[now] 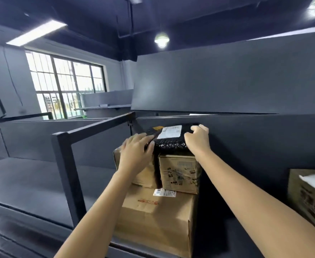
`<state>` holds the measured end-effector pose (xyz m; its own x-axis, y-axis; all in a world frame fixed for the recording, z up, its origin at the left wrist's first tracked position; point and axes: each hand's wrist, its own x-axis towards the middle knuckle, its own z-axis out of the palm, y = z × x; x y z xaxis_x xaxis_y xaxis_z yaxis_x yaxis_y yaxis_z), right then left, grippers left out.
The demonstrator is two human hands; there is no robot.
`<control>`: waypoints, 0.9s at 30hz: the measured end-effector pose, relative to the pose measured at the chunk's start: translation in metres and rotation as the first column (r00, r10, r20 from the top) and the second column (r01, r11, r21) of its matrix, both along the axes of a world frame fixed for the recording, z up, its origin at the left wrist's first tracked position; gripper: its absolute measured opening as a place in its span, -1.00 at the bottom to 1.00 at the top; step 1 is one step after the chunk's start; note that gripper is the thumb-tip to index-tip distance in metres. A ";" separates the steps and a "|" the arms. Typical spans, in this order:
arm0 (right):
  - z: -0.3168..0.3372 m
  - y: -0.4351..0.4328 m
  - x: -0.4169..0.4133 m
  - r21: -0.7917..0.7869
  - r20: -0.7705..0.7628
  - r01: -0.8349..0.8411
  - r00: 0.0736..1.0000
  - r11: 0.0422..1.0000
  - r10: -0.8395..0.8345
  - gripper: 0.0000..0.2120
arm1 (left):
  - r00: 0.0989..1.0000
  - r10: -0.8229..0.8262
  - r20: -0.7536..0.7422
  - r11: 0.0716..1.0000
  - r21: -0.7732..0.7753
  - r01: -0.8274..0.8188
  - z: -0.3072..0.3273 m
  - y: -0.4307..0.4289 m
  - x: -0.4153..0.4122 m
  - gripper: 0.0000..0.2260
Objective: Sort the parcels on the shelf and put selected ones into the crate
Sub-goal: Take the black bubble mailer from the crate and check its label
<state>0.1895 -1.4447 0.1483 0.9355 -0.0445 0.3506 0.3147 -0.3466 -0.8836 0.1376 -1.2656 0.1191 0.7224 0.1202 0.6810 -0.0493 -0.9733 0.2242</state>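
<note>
Head view: the right hand (197,139) has its fingers (194,129) curled over the right end of the black parcel (168,141) and grips it. The left hand (136,153) lays nearly straight fingers along the parcel's left edge, pressing rather than clasping. Between the two sets of fingertips lies the parcel's white label (169,132). Just below the fingers, the parcel rests on top of the right box (179,174) and the left box (146,176), which stand on the large box (156,220) on the shelf (31,183).

The wrap looks soft, so the left fingers probably need to hook under their edge before the lift. Raising both ends together, straight up, should keep the two boxes beneath from being dragged. No crate is in sight, so look for it before the parcel is carried away.
</note>
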 end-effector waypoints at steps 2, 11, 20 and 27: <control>-0.008 0.004 0.001 -0.261 -0.042 -0.062 0.998 0.963 0.053 -0.80 | 0.988 -0.070 -0.137 0.997 0.003 0.071 -0.014 0.001 0.005 -0.61; -0.015 0.002 0.014 -0.663 -0.054 -0.097 0.995 0.742 0.083 -0.42 | 0.960 -0.074 -0.270 0.995 -0.091 0.051 -0.010 0.007 0.014 -0.58; -0.017 -0.027 0.003 -0.520 -0.062 -0.101 0.995 0.848 0.081 -0.47 | 0.974 -0.049 -0.220 0.991 -0.133 0.019 -0.002 -0.009 0.009 -0.59; -0.029 -0.109 -0.009 -0.525 -0.095 -0.018 0.995 0.851 -0.038 -0.42 | 0.965 -0.257 0.056 0.962 -0.086 0.261 0.012 -0.101 0.006 -0.60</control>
<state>0.1804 -1.5542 0.1192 0.9666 0.1104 0.2311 0.2303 -0.7695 -0.5957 0.1433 -1.3671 0.1315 0.7065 -0.0032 0.7077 -0.3086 -0.9013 0.3040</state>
